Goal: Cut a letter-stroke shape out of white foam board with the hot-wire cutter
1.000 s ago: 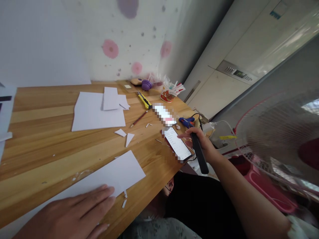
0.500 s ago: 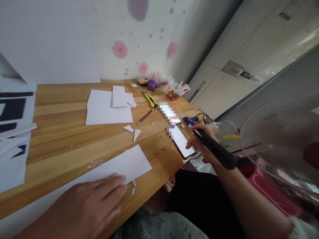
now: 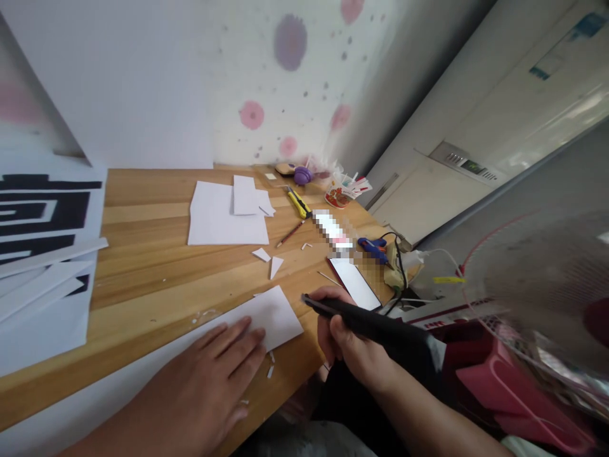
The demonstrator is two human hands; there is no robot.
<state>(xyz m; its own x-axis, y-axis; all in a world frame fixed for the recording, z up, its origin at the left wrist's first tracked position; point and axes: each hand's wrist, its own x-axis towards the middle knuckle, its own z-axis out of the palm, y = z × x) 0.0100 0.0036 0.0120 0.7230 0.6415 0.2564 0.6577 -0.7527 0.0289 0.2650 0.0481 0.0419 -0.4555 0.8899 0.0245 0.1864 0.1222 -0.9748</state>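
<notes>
My left hand [image 3: 216,374] lies flat with its fingers a little apart on a long white strip of board [image 3: 280,317] near the table's front edge. In my right hand [image 3: 349,343] is a black handled tool [image 3: 380,327], its narrow end pointing left toward the board's end without touching it. What kind of tool it is, I cannot tell. Small white scraps [image 3: 271,371] lie beside the strip.
White sheets [image 3: 219,219], a yellow cutter [image 3: 298,203], a pencil [image 3: 290,233], two phones [image 3: 359,285], a blue glue gun [image 3: 373,249] and a cup of sticks [image 3: 339,193] are on the wooden table [image 3: 157,266]. A fan [image 3: 537,279] stands at the right.
My right hand has moved left and down from over the phone with the black tool, nearer the strip. The view has shifted. My left hand stays on the strip.
</notes>
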